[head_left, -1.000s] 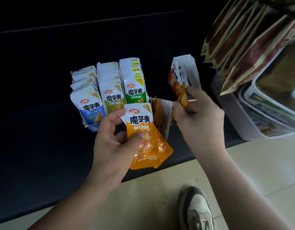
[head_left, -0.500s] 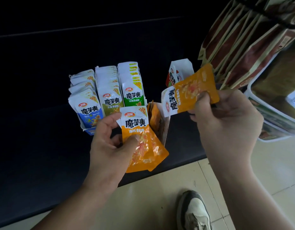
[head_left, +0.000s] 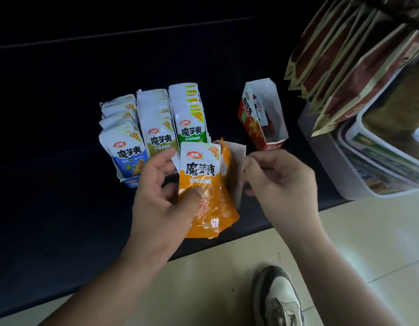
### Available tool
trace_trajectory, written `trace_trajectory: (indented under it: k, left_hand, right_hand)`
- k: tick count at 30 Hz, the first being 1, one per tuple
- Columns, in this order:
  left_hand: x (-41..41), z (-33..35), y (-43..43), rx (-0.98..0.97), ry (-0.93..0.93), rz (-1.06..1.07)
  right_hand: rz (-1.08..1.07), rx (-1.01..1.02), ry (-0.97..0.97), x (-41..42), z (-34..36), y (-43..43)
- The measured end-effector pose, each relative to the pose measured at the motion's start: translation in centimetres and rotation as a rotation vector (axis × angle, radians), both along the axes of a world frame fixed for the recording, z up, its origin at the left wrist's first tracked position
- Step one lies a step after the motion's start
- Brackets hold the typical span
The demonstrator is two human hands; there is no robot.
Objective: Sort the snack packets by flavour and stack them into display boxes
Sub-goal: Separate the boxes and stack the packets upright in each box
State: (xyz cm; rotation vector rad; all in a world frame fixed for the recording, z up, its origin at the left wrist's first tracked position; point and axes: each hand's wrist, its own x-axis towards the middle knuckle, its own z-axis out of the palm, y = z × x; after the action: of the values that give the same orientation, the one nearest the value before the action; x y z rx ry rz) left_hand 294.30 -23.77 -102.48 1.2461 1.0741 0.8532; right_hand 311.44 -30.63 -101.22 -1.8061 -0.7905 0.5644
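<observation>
You're in the gathering step: your left hand [head_left: 161, 203] grips a small sheaf of orange packets [head_left: 200, 175], thumb pressed flat on the front of the top one, the other fingers curled round its left edge and behind. The sheaf stands upright in that grip, logo up, lower ends hanging below your thumb. Your right hand [head_left: 281, 184] sits just beside the sheaf's right edge, fingertips [head_left: 253, 163] drawn together as if pinching something thin. A pale, blurred sliver shows just left of them, but I can't tell whether it's a packet in your pinch or part of the box, so that grip is unconfirmed. Just beyond your right fingertips, tucked behind the sheaf, is the orange display box [head_left: 237, 149], mostly hidden, with only a white flap and an orange edge showing. Past your left fingertips stand three filled rows, the blue row [head_left: 123, 147], the olive row [head_left: 156, 135] and the green row [head_left: 192, 123], all packed upright. Farther out beyond your right knuckles the red display box [head_left: 262, 118] stands apart on the dark shelf [head_left: 62, 161], with only a few packets in it. My read: blue, olive and green look done, orange is in hand, red is barely begun. The next move calls for squaring the sheaf so its edges line up, then sliding it down into the orange box, faces forward like its neighbours. Those slick packets will likely fan out if your thumb eases off too soon.
</observation>
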Motion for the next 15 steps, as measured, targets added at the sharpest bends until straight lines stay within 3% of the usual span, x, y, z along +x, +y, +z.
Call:
trace_trajectory:
  k: [6, 8, 11, 15]
  left_hand:
    - [0.3, 1.9, 0.5, 0.039, -0.031, -0.233]
    - [0.7, 2.2, 0.6, 0.058, -0.025, -0.272]
    - [0.6, 0.3, 2.1, 0.083, 0.016, -0.126]
    - [-0.8, -4.3, 2.9, 0.029, 0.267, -0.016]
  right_hand:
    - [0.280, 0.059, 0.281, 0.4, 1.0, -0.3]
    - [0.327, 0.088, 0.226, 0.0, 0.7, -0.3]
    - [0.246, 0.146, 0.144, 0.5, -0.4, -0.6]
    - [0.306, 0.030, -0.060, 1.4, -1.8, -1.1]
